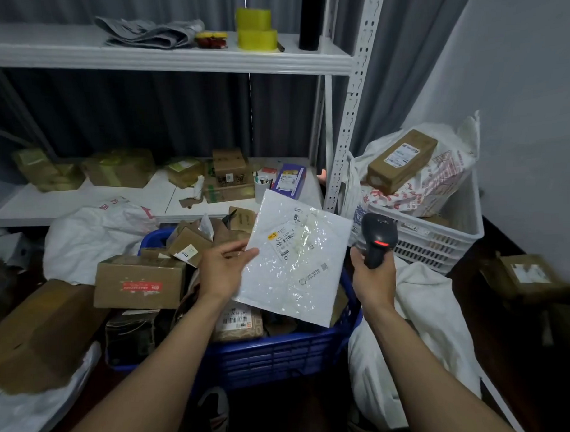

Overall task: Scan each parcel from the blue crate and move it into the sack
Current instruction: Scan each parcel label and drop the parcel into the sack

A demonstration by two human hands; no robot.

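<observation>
My left hand (222,269) pinches the left edge of a flat white bubble mailer (295,258), held up above the blue crate (272,354) with its label facing me. My right hand (370,277) grips a black barcode scanner (378,238) by the handle, just right of the mailer, its red light lit. The crate holds several brown cardboard parcels (238,325). A white sack (425,321) lies slumped to the right of the crate, under my right forearm.
A brown box (139,282) rests on the crate's left edge. White shelving (173,55) stands behind with more boxes. A white basket (438,234) at the right holds a bag and a long box (402,160). Other sacks and boxes lie at the left.
</observation>
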